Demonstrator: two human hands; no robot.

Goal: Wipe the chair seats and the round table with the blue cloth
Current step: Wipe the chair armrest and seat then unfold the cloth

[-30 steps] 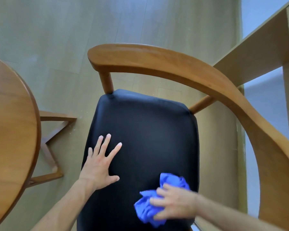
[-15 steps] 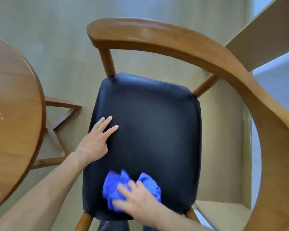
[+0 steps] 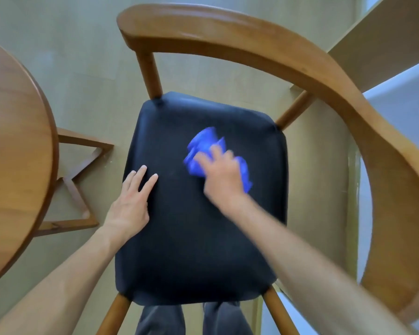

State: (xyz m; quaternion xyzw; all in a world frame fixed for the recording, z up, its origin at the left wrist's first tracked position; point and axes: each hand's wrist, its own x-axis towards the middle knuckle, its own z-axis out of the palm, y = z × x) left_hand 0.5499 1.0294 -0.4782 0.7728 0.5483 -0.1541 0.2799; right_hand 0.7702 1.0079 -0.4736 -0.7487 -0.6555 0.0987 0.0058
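Likely home dining corner, or small café seating; cannot tell which. Evidence: wooden armchair [image 3: 264,44] with curved backrest rail and black padded seat [image 3: 179,238] under fingers [image 3: 140,175] of left hand. Round wooden table [image 3: 15,146] left of those fingers, its crossed wooden base [image 3: 82,165] on pale wood-look plank floor [image 3: 70,56]. Light wooden shelving or desk frame [image 3: 385,39] beyond backrest, far right of fingers.

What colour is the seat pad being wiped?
Black, plain with no pattern; the chair seat shows best in the head view.
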